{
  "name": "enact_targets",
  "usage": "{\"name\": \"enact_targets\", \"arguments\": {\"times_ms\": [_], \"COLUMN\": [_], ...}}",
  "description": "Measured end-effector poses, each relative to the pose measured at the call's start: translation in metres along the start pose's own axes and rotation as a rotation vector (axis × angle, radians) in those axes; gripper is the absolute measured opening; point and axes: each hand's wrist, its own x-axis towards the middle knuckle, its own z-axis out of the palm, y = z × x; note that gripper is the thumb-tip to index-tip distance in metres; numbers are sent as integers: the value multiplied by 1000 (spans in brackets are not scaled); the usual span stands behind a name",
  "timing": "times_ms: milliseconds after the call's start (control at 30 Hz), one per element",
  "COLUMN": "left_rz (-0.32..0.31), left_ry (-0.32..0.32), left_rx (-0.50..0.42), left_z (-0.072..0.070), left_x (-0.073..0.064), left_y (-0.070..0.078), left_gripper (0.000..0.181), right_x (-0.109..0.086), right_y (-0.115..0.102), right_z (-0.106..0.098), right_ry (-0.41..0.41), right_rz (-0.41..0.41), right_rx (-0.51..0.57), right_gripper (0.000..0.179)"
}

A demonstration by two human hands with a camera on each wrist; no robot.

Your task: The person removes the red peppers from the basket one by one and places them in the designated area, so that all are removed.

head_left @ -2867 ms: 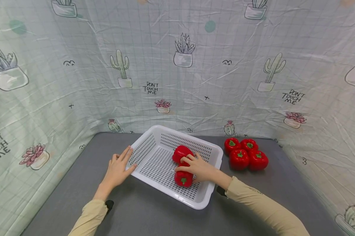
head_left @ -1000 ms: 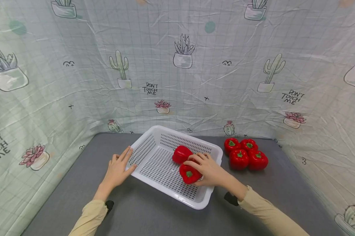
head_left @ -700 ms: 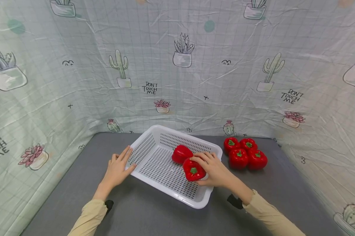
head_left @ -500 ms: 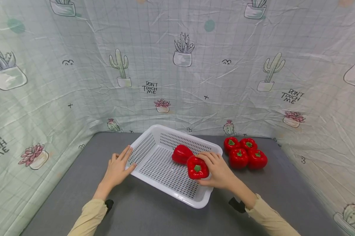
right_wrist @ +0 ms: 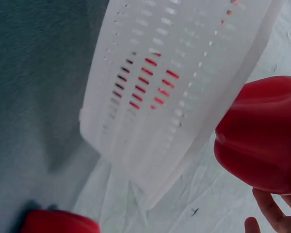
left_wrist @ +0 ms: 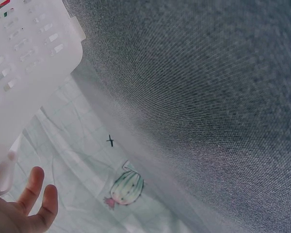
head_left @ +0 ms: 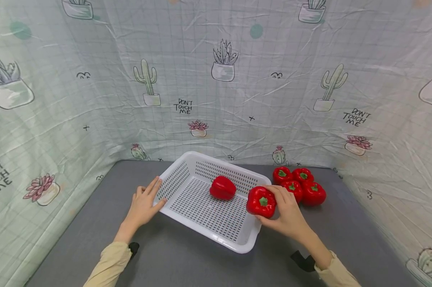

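My right hand (head_left: 287, 213) grips a red bell pepper (head_left: 261, 202) with a green stem, thumb below and fingers over its far side. In the head view this pepper overlaps the right rim of a white perforated plastic basket (head_left: 201, 231). The right wrist view shows the held pepper (right_wrist: 264, 136) beyond the basket's rim, with fingertips (right_wrist: 266, 204) against it. Another red bell pepper (head_left: 223, 188) lies on its side inside the basket. My left hand (head_left: 143, 207) rests on the basket's left rim, its fingers extended; two of its fingers (left_wrist: 33, 187) show beside the basket in the left wrist view.
Several red bell peppers (head_left: 313, 194) stand in a cluster on the grey table (head_left: 187, 263), right of the basket and just beyond my right hand. A cloth curtain (head_left: 251, 131) printed with cacti borders the table at the back and sides.
My right hand has lifted one bell pepper from beside the other in the basket and carried it right to the basket's right rim. The left hand and the basket have stayed put.
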Motion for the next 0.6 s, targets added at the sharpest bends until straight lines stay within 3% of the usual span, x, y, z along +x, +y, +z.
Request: {"name": "enact_targets", "arguments": {"times_ms": [267, 600], "left_rz": [11, 4], "left_ry": [9, 4], "left_rx": [3, -9], "left_z": [1, -1], "left_x": [1, 0], "left_y": [0, 1], "left_gripper": [67, 67], "right_x": [-14, -26], "right_y": [14, 35], "right_z": [-11, -20], "right_ry": [41, 71], "right_rz": [81, 96], "right_rx": [-28, -92], "right_gripper": [87, 80]}}
